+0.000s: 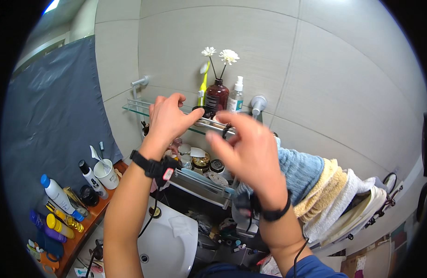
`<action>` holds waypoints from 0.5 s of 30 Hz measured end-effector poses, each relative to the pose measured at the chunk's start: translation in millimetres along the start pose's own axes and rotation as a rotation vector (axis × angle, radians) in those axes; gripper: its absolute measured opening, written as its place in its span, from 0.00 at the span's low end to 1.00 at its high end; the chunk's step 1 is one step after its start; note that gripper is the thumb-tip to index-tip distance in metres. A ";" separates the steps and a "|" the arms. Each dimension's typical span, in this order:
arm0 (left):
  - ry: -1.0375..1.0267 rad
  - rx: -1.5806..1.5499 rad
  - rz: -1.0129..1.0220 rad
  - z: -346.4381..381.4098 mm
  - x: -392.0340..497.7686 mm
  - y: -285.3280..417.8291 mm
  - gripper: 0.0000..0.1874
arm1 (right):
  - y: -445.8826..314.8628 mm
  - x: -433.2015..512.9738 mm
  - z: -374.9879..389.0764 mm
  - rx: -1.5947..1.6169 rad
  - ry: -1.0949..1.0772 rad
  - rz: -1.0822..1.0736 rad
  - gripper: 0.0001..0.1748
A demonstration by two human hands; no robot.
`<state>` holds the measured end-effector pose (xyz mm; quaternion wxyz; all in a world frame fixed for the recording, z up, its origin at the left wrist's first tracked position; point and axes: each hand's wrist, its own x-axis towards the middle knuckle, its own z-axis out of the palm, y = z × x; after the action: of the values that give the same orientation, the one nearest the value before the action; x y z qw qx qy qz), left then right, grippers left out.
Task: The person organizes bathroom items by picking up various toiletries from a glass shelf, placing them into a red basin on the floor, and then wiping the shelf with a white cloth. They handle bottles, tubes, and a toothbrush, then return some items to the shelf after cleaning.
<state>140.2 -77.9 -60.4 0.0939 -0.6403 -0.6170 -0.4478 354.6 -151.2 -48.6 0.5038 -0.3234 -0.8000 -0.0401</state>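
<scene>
My left hand (pixel 170 116) is over the upper glass shelf (pixel 138 107), fingers bent and thumb apart, with no object visible in it. Its thumb points toward a dark round container by the shelf's rail. Blurred, my right hand (pixel 251 149) is in front of the same shelf, thumb and fingers spread. Just behind its fingers a small black item (pixel 227 130) is at the rail; whether they touch it, I cannot tell. Along the back of this shelf stand a yellow-green toothbrush (pixel 203 83), a brown bottle (pixel 217 95) with two white flowers, and a clear spray bottle (pixel 236 95).
Jars, including a black-lidded one (pixel 217 166), crowd the lower shelf. Below is a white sink (pixel 168 239). On the left, a wooden ledge (pixel 91 220) bears a white cup (pixel 107 175) and several bottles. Towels (pixel 300 173) hang at right.
</scene>
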 end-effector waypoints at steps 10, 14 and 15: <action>-0.315 0.027 -0.093 18.8 33.9 23.6 0.27 | 28.4 116.3 12.3 -0.671 -0.726 0.312 0.17; -0.302 -0.026 -0.105 22.5 34.5 18.8 0.25 | 45.0 122.0 19.1 -0.676 -0.794 0.242 0.10; -0.318 -0.026 -0.111 22.0 34.4 17.5 0.28 | 42.8 123.0 19.0 -0.662 -0.826 0.273 0.11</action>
<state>160.0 -42.7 -41.9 -0.0381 -0.6691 -0.6526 -0.3536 328.8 -51.4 33.2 0.0196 -0.5544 -0.8268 -0.0937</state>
